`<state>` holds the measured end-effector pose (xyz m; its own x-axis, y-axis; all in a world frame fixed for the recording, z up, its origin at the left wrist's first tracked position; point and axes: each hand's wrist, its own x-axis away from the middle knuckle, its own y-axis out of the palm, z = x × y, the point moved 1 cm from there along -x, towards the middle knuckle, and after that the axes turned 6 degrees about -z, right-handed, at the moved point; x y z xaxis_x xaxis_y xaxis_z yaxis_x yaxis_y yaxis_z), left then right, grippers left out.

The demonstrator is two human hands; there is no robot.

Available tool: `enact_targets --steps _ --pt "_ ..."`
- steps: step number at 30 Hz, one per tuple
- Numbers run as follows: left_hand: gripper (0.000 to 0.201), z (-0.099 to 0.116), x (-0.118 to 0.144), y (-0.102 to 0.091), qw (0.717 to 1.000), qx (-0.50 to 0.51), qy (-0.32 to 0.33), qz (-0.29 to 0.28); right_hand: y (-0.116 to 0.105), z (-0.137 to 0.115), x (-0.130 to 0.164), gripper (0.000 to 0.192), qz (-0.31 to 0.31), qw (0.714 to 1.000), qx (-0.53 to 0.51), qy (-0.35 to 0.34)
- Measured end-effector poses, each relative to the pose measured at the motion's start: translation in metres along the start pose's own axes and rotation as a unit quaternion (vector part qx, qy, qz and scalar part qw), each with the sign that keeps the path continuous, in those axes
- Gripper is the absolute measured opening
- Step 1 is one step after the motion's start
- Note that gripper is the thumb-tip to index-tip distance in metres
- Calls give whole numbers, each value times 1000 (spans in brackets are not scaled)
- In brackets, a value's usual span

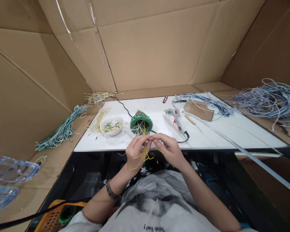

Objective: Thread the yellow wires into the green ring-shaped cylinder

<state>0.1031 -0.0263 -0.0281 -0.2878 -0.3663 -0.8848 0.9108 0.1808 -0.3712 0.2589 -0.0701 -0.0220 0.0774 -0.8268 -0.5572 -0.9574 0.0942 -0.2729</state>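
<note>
At the near edge of the white board (207, 141), left hand (135, 153) grasps a bunch of yellow wires (143, 154) running from the green cone (141, 121) while right hand (170, 149) pinches one strand, best drawn out singly and gently.

Head camera looks forward and down, close over the white board (207, 135), edges apparently warped.

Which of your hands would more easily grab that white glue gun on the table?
Probably the right hand: the glue gun lies just ahead on its side, while the left hand grips the yellow wires.
</note>
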Motion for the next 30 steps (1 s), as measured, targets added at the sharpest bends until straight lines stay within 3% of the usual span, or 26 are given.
enact_targets --steps 5,10,14,18,24,30 --pt "15 0 -3 7 999 -9 -25 40 2 -4 -3 24 8 1000 2 -6" --pt "2 -2 1 13 995 7 -76 59 3 1 -4 18 12 999 -12 31" --pt "12 -11 5 19 992 39 -109 51 7 10 -3 18 13 997 -34 62" --pt "11 -22 10 23 989 93 -105 33 13 13 -2 13 35 999 -3 36" --pt "7 -29 -4 13 988 79 -131 27 11 9 -8 12 32 998 52 -28" --pt "21 -48 -21 2 978 97 -187 2 1 19 -21 14 -18 995 96 26"
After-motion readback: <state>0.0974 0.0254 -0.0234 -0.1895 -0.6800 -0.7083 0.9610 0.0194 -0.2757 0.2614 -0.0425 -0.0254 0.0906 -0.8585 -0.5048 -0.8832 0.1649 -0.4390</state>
